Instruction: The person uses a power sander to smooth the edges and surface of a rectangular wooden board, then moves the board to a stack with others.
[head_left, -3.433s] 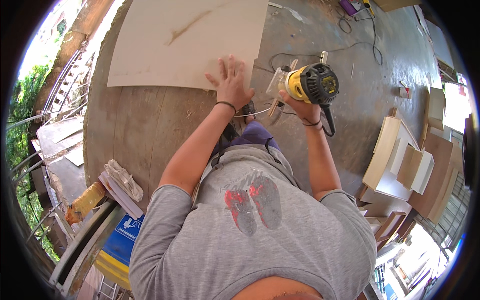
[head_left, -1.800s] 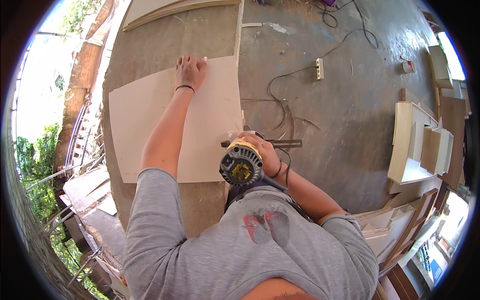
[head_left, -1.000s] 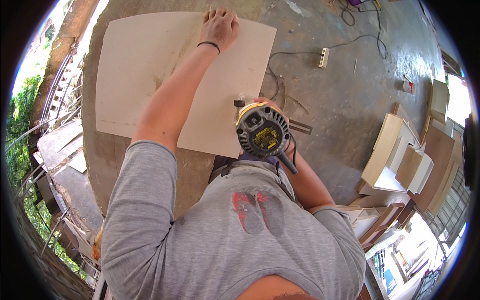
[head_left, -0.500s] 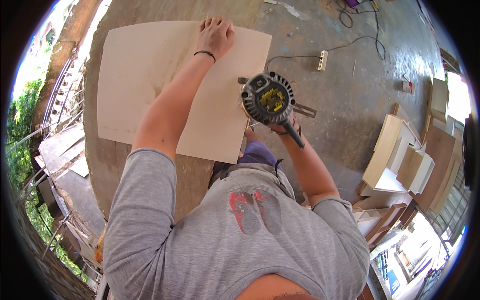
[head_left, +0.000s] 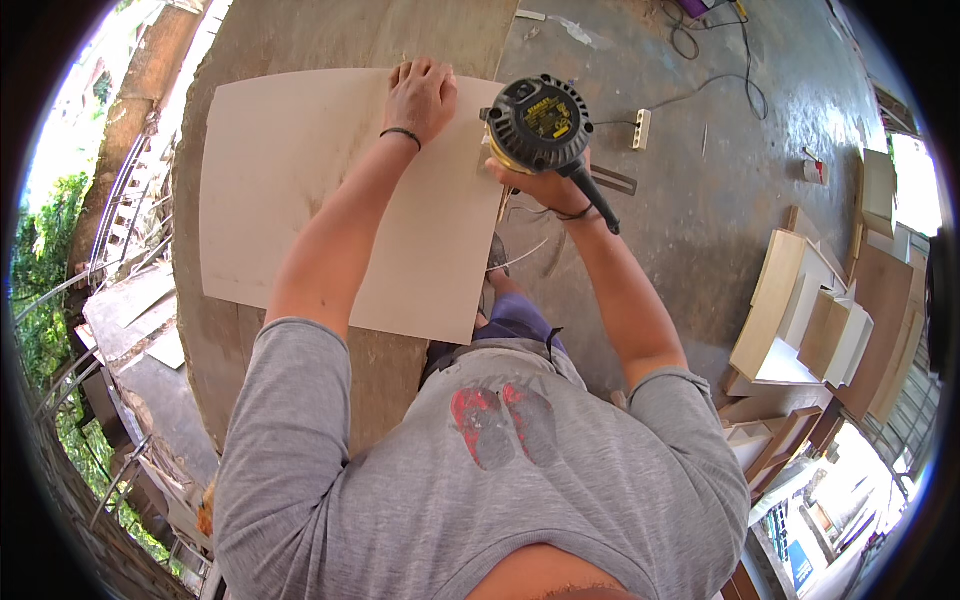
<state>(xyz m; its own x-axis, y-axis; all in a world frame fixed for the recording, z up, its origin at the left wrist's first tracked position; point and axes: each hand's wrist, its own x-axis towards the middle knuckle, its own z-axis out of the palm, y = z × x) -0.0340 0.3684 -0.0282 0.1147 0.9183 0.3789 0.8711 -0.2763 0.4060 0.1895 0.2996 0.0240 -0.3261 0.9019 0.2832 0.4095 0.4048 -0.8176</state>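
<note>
A large pale board [head_left: 300, 190] lies in front of me with a faint dark smudge near its middle. My left hand [head_left: 420, 98] rests palm down on it, its fingers reaching the far edge. At the board's right edge, toward the far corner, is a black and yellow router [head_left: 543, 122] seen from above. My right hand [head_left: 540, 185] is wrapped round its lower body from the near side, some fingers hidden beneath the housing. A slotted metal guide bar [head_left: 612, 180] sticks out to the router's right. The bit is out of sight.
A worn work surface [head_left: 300, 40] lies beneath the board. On the grey floor are a power strip [head_left: 642, 130] with its cable and a small paint-stained pot [head_left: 814, 170]. Wooden cabinet parts [head_left: 775, 310] stand at the right; loose scrap panels [head_left: 140, 300] lie left.
The router and my right hand have moved away from me along the board's right edge. My left hand stays on the board, which sits slightly lower in view.
</note>
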